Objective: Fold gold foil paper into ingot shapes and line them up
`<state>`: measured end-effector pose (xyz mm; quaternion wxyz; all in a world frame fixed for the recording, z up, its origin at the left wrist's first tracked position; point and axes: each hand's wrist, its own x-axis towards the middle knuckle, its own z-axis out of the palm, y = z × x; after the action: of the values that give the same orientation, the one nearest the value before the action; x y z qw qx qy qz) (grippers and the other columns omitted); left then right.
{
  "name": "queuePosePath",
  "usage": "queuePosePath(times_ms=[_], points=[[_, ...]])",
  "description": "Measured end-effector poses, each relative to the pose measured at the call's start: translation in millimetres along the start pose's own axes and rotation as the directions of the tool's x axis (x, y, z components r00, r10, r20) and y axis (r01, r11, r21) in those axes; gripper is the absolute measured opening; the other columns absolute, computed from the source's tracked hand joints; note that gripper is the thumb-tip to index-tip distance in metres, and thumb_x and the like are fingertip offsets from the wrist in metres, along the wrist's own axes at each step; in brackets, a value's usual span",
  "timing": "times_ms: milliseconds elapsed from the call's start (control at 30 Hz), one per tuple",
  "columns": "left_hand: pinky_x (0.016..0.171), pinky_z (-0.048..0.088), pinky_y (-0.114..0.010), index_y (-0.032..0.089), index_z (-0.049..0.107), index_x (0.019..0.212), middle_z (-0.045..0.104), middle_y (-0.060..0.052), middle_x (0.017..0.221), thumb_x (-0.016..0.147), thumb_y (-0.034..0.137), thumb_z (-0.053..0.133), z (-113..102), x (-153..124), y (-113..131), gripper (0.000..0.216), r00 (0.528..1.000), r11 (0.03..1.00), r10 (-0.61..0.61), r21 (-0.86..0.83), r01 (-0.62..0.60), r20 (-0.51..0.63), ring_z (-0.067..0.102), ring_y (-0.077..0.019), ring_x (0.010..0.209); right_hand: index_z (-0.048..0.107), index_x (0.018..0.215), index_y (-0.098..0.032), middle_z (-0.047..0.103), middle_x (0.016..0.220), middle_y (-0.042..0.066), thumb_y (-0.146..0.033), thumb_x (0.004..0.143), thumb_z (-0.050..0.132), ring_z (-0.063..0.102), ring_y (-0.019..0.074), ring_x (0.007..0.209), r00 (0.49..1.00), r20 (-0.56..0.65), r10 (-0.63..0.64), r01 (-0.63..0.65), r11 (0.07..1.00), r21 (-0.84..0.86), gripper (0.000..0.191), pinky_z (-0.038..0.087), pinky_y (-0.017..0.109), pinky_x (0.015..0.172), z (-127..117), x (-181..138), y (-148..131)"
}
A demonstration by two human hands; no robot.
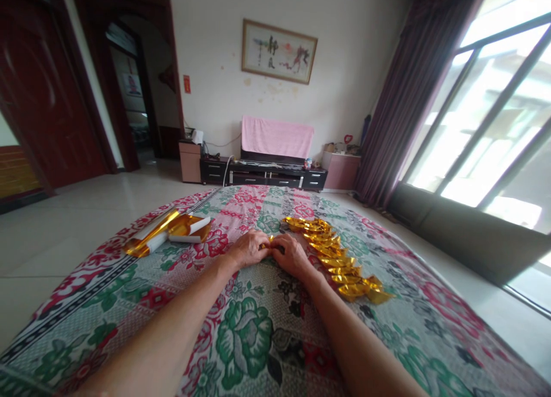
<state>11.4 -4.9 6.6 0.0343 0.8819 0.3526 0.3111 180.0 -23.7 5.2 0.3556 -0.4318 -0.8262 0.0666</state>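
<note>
My left hand (pixel 249 248) and my right hand (pixel 290 253) meet over the middle of the flowered cloth, fingers closed on one small piece of gold foil paper (pixel 271 239). Only a bit of the foil shows between the fingertips; its shape is mostly hidden. Right of my hands, several folded gold foil ingots (pixel 331 250) lie in a slanting row. To the left are curled gold foil sheets (pixel 189 228) with white backs, beside a longer roll of the same foil (pixel 155 233).
The red, green and grey flowered cloth (pixel 245 345) covers the surface before me. Beyond it stands a low black cabinet (pixel 275 176) with a pink towel (pixel 278 134) draped above. A purple curtain (pixel 408 98) and a window are at right, a dark red door (pixel 43 93) at left.
</note>
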Motion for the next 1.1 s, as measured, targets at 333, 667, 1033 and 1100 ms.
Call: queuePosePath(times_ms=[333, 667, 1033, 1100], points=[[0.081, 0.044, -0.027, 0.018, 0.067, 0.074, 0.066, -0.003, 0.086, 0.072, 0.021, 0.059, 1.1, 0.6, -7.2, 0.009, 1.000, 0.996, -0.011, -0.092, 0.010, -0.011, 0.058, -0.0141, 0.082, 0.067, 0.082, -0.020, 0.062, 0.103, 0.003, -0.005, 0.059, 0.049, 0.057, 0.0153, 0.095, 0.993, 0.081, -0.081, 0.067, 0.984, 0.168, 0.033, 0.042, 0.029, 0.089, -13.2, -2.0, 8.8], [0.083, 0.044, -0.024, 0.018, 0.069, 0.073, 0.067, -0.002, 0.088, 0.071, 0.013, 0.053, -8.6, -1.6, -19.8, 0.017, 1.000, 0.992, -0.008, -0.126, 0.010, 0.016, 0.060, -0.0122, 0.085, 0.066, 0.086, -0.021, 0.063, 0.102, 0.002, -0.005, 0.066, 0.046, 0.055, 0.0140, 0.098, 0.970, 0.085, -0.226, 0.218, 0.971, 0.093, 0.032, 0.040, 0.029, 0.092, -7.7, 0.2, 3.6], [0.080, 0.046, -0.023, 0.018, 0.069, 0.074, 0.068, -0.002, 0.086, 0.071, 0.015, 0.053, -9.6, -2.0, -20.0, 0.017, 1.000, 0.976, -0.028, -0.218, 0.029, 0.010, 0.060, -0.0121, 0.083, 0.068, 0.084, -0.022, 0.065, 0.095, 0.001, -0.008, 0.071, 0.051, 0.057, 0.0137, 0.092, 0.945, 0.236, -0.226, 0.193, 0.969, 0.156, 0.026, 0.042, 0.027, 0.086, -13.1, 14.0, 4.7], [0.079, 0.046, -0.023, 0.017, 0.069, 0.073, 0.067, -0.003, 0.084, 0.071, 0.016, 0.054, -10.0, -1.4, -20.1, 0.016, 1.000, 0.972, -0.025, -0.233, 0.027, 0.013, 0.060, -0.0121, 0.082, 0.069, 0.083, -0.022, 0.065, 0.094, 0.001, -0.009, 0.071, 0.052, 0.057, 0.0136, 0.092, 0.945, 0.237, -0.225, 0.186, 0.967, 0.176, 0.024, 0.042, 0.026, 0.085, -12.4, 16.2, 7.9]])
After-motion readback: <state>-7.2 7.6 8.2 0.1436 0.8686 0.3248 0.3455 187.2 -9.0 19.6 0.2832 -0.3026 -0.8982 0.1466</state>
